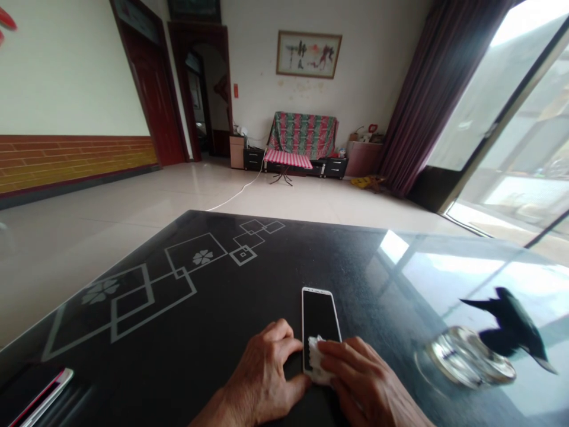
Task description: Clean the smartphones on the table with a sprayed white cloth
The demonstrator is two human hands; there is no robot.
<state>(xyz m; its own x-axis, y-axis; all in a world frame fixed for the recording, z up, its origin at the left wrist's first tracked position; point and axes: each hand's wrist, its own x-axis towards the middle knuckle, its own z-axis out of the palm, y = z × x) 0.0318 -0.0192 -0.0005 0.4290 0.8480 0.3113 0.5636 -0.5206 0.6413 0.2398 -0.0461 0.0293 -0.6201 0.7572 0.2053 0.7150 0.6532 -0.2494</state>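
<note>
A white-framed smartphone point(318, 314) lies flat on the black table, its dark screen facing up. My left hand point(264, 373) is at its lower left, with bent fingers against the left edge and the thumb at the bottom corner, gripping it. Under the fingers of my right hand point(367, 379) is a crumpled white tissue point(316, 359), pressed onto the lower part of the screen. The tissue covers the phone's bottom end, and my right fingers hide part of the tissue.
Patterned squares mark the black glossy table point(213, 326). To the right sits a round glass ashtray point(471, 356) with a dark, pointed object point(511, 326) at it. Another phone-like device point(40, 394) lies at the lower left. Beyond the floor stands a small table with a checked cover point(288, 159).
</note>
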